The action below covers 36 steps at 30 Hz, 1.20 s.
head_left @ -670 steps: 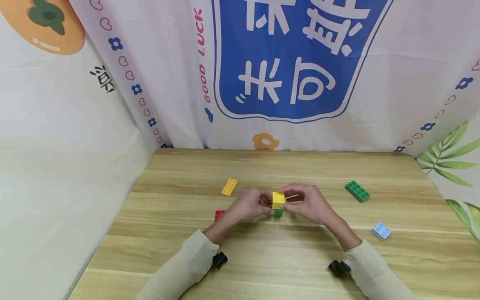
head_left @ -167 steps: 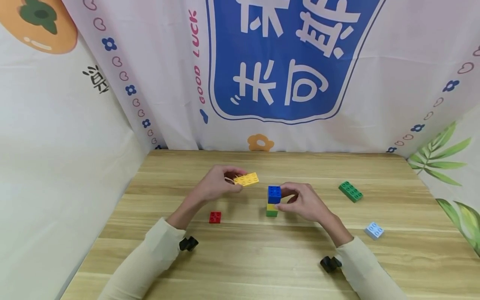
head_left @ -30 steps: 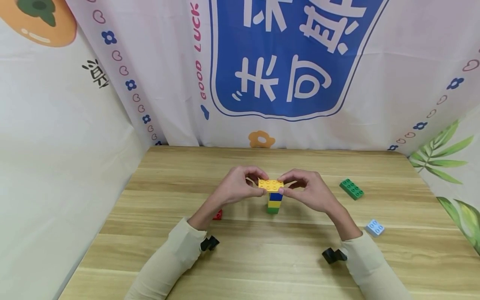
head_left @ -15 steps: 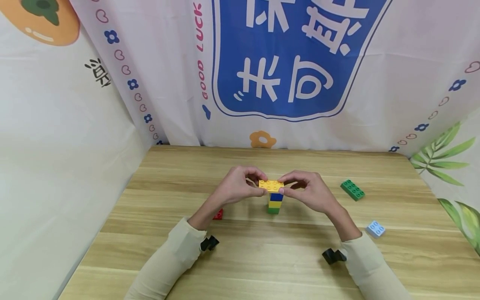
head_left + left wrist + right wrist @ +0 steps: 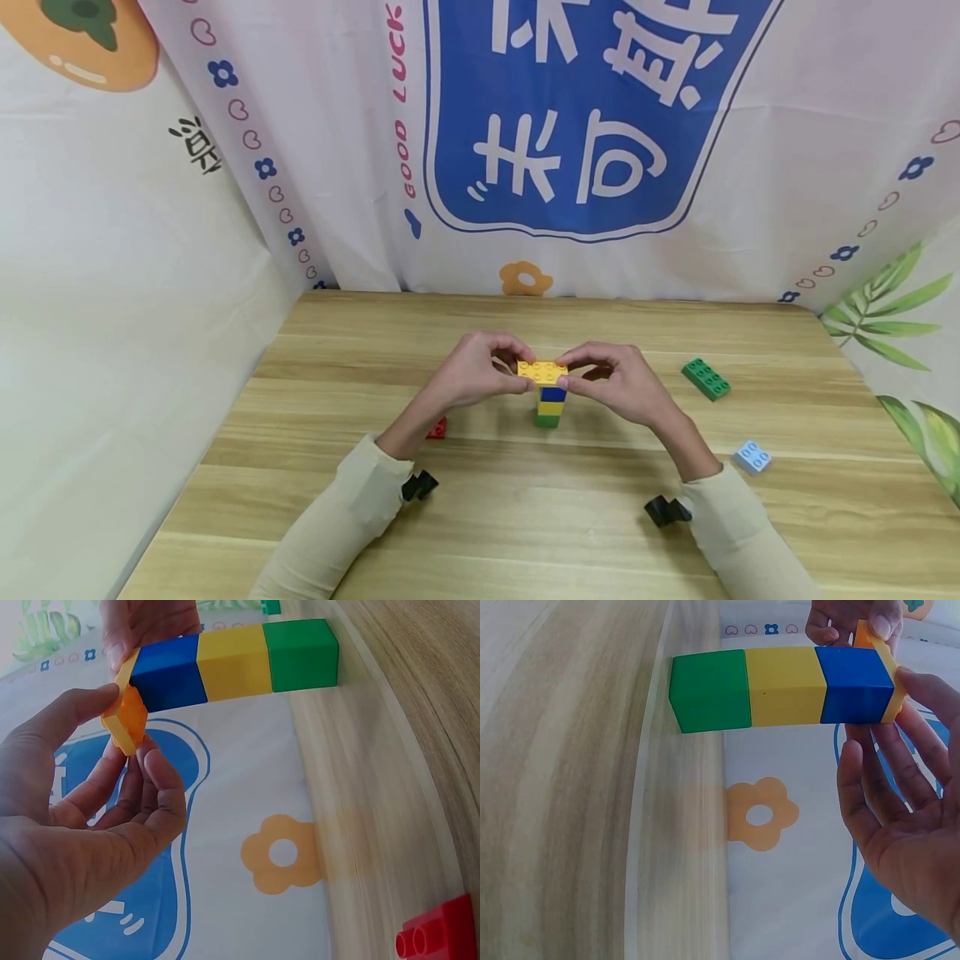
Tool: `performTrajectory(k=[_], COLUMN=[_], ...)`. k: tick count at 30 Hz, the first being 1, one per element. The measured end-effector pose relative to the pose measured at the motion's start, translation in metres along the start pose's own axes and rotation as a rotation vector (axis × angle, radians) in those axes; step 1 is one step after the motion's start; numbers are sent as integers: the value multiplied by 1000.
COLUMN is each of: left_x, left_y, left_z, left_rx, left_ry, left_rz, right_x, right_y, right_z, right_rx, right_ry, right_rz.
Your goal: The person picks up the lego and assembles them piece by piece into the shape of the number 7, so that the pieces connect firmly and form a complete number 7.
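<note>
A tower stands on the table: green brick (image 5: 547,422) at the bottom, yellow brick (image 5: 551,408) in the middle, blue brick (image 5: 553,394) on top. Across the blue brick lies a flat yellow-orange eight-stud brick (image 5: 542,372), its left part overhanging. My left hand (image 5: 483,371) pinches that overhanging end between thumb and fingers, as the left wrist view also shows. With thumb and fingers, my right hand (image 5: 618,383) pinches the flat brick's right end above the blue brick. The right wrist view shows the flat brick (image 5: 889,679) against the blue brick's top.
A red brick (image 5: 437,428) lies left of the tower, partly hidden behind the left forearm. To the right are a long green brick (image 5: 706,379) and a light blue brick (image 5: 752,457). A printed cloth (image 5: 360,208) hangs behind the wooden table (image 5: 525,517).
Since the oldest frame, the blue brick has joined the tower. The flat yellow brick moved from the left onto it, and both hands now hold it. The last second shows almost no movement.
</note>
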State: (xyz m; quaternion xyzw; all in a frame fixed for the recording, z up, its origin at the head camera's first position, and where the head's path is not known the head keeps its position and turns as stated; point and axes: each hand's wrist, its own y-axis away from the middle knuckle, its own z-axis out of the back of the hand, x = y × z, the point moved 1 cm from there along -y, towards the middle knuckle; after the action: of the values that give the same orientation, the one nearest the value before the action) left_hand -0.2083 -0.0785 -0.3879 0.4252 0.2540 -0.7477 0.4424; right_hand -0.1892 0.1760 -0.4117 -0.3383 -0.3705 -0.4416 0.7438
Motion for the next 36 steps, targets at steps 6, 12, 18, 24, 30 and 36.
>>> performTrajectory(k=[6, 12, 18, 24, 30, 36], left_x=[-1, -1, 0, 2, 12, 26], left_y=[1, 2, 3, 4, 10, 21], left_z=[0, 1, 1, 1, 9, 22], left_rx=[1, -6, -11, 12, 70, 82], left_ry=[0, -10, -19, -13, 55, 95], left_rz=[4, -7, -18, -51, -88, -109], right_x=[-1, -1, -3, -6, -5, -4], right_y=[0, -1, 0, 2, 4, 4], right_z=[0, -2, -4, -4, -6, -7], right_rx=[-2, -5, -6, -13, -15, -24], right_ry=[-22, -34, -54, -55, -63, -61], right_rz=[-4, -10, -6, -10, -17, -10])
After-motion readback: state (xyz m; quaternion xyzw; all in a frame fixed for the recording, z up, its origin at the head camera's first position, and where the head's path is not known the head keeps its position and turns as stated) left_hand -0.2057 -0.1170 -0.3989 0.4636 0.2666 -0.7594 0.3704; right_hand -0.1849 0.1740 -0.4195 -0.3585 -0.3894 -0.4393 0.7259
